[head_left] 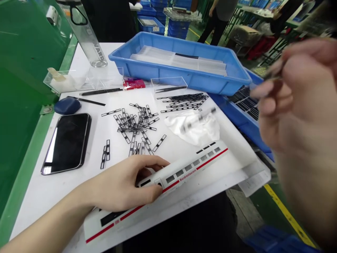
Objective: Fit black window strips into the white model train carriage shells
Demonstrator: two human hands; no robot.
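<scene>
My left hand (126, 184) is closed over a white model train carriage shell (196, 165) with a red stripe and a row of small windows, lying slantwise at the front of the table. Its thumb presses the window side while the fingers reach over the roof. My right hand (302, 102) is raised at the right, smeared by motion, with thumb and fingers pinched together; what they may hold is too blurred to name. A loose pile of clear, black-framed window strips (137, 123) lies beyond the shell. A blurred dark-and-clear strip (198, 120) shows over a crumpled white cloth (210, 131).
A blue bin (179, 70) with pale sheets stands at the back, and another blue bin (237, 116) at the right. More strips (184, 100), tweezers (171, 89), a phone (68, 144), a clear bottle (92, 45) and a clear tray (84, 82) are on the table.
</scene>
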